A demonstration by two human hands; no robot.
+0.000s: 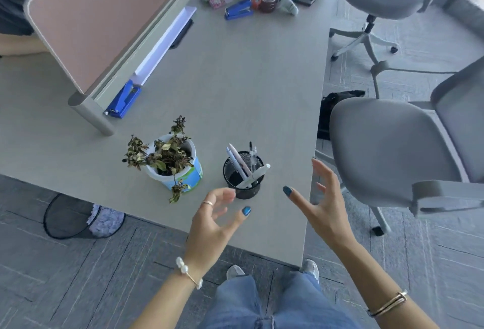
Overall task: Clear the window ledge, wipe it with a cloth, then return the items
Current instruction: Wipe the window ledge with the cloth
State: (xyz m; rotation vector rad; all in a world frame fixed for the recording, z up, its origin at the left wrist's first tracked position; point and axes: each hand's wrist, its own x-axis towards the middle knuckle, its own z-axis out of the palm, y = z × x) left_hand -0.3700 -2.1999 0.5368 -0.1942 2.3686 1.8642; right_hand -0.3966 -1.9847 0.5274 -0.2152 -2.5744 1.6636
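Both hands are spread and empty above the table's near edge: the left hand [212, 220] has fingertips just beside the black mesh pen holder [243, 174], the right hand [323, 204] hovers further right. The potted plant [174, 162] stands beside the holder on the grey table [235, 80].

- My desk [235, 88] looks like matt grey laminate with a faint wood grain.
- The pen cup [243, 175] is black wire mesh, metal by the look of it.
- The pot [183, 171] is smooth, glossy plastic, white at the rim.
- The plant [159, 154] has dry, dull leaves.
- The stapler [123, 103] is shiny blue plastic.
- My nails carry glossy blue polish.
- The chair [387, 150] seat looks like matt grey cloth.
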